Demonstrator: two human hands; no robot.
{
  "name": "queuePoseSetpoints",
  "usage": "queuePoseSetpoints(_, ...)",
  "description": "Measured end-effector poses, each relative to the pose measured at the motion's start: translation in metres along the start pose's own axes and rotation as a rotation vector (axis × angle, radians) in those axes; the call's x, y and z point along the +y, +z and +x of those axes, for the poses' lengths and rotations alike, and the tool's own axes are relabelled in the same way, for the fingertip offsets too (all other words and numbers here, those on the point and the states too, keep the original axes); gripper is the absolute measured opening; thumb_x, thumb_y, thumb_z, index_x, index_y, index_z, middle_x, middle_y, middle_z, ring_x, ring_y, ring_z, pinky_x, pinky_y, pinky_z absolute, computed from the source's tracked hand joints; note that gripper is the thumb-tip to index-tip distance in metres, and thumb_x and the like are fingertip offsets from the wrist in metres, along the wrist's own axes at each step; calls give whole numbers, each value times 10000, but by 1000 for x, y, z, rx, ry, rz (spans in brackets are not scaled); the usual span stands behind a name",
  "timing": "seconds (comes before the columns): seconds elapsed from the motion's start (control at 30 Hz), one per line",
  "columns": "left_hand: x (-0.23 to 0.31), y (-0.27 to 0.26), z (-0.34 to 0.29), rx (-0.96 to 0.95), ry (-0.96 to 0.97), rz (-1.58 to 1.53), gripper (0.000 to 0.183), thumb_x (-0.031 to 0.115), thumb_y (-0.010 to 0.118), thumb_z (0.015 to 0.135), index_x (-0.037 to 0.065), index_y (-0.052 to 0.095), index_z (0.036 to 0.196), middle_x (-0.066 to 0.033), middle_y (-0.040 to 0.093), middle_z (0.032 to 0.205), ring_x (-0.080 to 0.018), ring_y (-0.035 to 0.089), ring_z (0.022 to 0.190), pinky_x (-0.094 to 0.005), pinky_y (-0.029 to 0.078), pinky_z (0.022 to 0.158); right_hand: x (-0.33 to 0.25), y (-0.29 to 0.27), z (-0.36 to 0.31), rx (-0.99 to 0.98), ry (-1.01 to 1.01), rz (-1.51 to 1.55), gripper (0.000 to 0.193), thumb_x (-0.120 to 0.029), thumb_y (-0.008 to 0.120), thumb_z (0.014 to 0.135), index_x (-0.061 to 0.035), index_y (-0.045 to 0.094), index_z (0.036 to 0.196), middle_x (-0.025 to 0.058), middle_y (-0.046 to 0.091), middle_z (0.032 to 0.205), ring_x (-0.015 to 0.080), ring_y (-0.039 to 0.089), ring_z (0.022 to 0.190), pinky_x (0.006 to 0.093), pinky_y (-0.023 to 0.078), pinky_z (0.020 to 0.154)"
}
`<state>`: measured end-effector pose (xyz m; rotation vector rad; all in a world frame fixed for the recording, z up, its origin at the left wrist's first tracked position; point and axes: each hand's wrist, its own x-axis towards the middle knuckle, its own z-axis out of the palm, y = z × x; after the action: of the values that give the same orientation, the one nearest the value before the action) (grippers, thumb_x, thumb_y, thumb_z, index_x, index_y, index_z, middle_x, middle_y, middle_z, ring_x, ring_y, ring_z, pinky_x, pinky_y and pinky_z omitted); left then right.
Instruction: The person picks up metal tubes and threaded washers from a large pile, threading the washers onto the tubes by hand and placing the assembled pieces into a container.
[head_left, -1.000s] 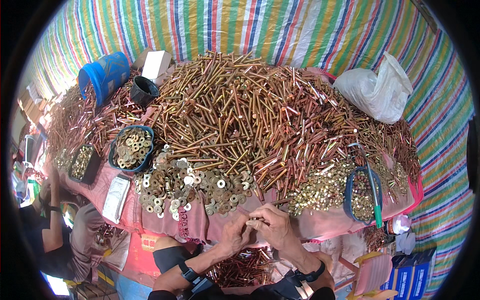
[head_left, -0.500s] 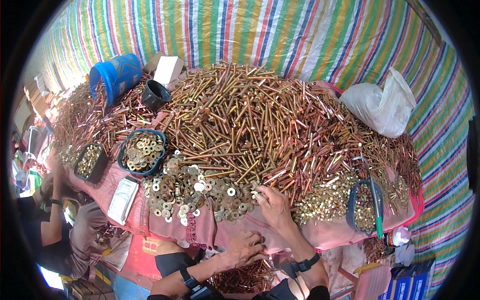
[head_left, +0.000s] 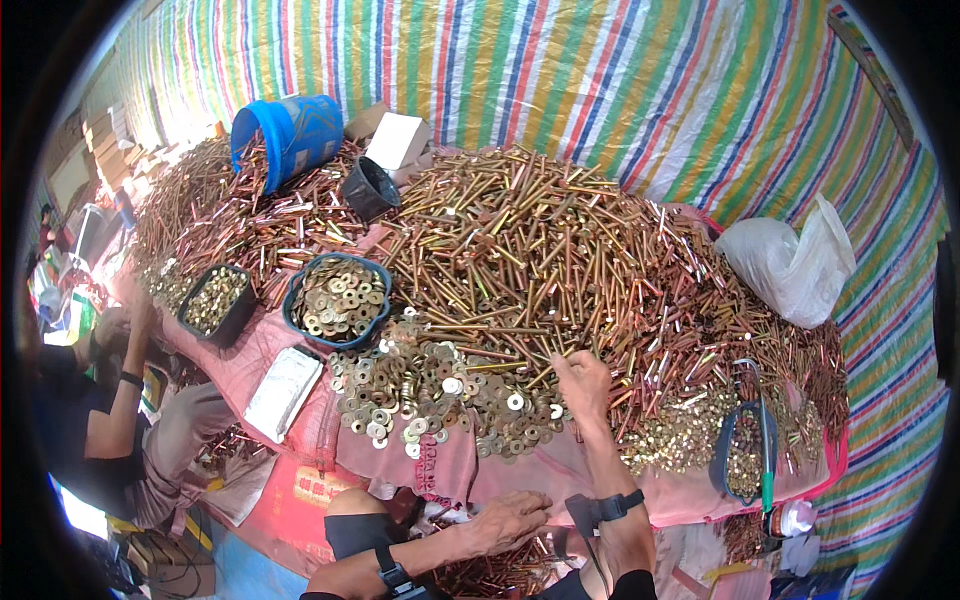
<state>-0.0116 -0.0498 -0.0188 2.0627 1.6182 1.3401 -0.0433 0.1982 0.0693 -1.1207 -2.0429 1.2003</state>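
My right hand (head_left: pixel 584 388) reaches over the near edge of a large heap of long brass-coloured bolts (head_left: pixel 520 250). Its fingers are bent together against the bolts, and what they hold, if anything, is hidden. Just left of that hand lies a spread of flat metal washers (head_left: pixel 440 385). Lower down, my left hand (head_left: pixel 505 522) hovers by the front edge of the pink cloth (head_left: pixel 560 470), its fingers stretched out side by side, with nothing visible in them. To the right of my right arm, small shiny nuts (head_left: pixel 675 437) lie in a loose pile.
A blue tub (head_left: pixel 335 300) holds washers; a dark tub (head_left: pixel 215 305) and another tub (head_left: pixel 745 452) hold nuts. A tipped blue bucket (head_left: pixel 288 143), black cup (head_left: pixel 370 190), white box (head_left: pixel 398 142), white bag (head_left: pixel 785 260) and silver packet (head_left: pixel 283 394) surround the heap. Another person (head_left: pixel 100 420) sits at left.
My right hand has moved from the washers' right end up to the bolts. My left hand's curled fingers have straightened. The whole view has shifted, so things sit further right.
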Motion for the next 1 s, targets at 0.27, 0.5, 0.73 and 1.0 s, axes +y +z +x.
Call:
queuePoseSetpoints(0.27, 10, -23, 25, 592, -291, -76, 528, 71, 757, 920, 26, 581, 1416, -203, 607, 1379, -387, 613, 1263, -417, 551, 1026, -15, -43, -84, -259, -147, 298, 196, -132, 782, 956, 40, 690, 980, 45, 685, 762, 68, 610, 612, 232, 475, 496)
queuePoseSetpoints(0.5, 16, -26, 29, 480, -555, -243, 270, 77, 660, 1009, 63, 709, 1274, -146, 693, 820, -152, 630, 700, -337, 527, 633, 0, -57, -127, -642, -146, 78, 224, -123, 791, 944, 23, 746, 1107, 52, 745, 912, 100, 681, 773, 247, 561, 638)
queuePoseSetpoints(0.73, 15, -15, 31, 463, -654, -317, 189, 149, 661, 1044, 20, 701, 1176, -78, 703, 769, -119, 634, 654, -304, 528, 602, 26, -63, -93, -196, -104, -90, 145, -118, 747, 944, 14, 744, 1002, 147, 725, 852, 223, 707, 697, 358, 537, 613)
queuePoseSetpoints(1.0, 12, 4, 29, 436, -581, -332, 117, 133, 630, 1067, 21, 665, 1072, -47, 637, 775, -83, 584, 656, -277, 487, 586, 26, -36, -65, -19, -558, -266, 235, -110, 710, 941, -52, 731, 1168, 184, 681, 886, 396, 684, 828, 480, 538, 731)
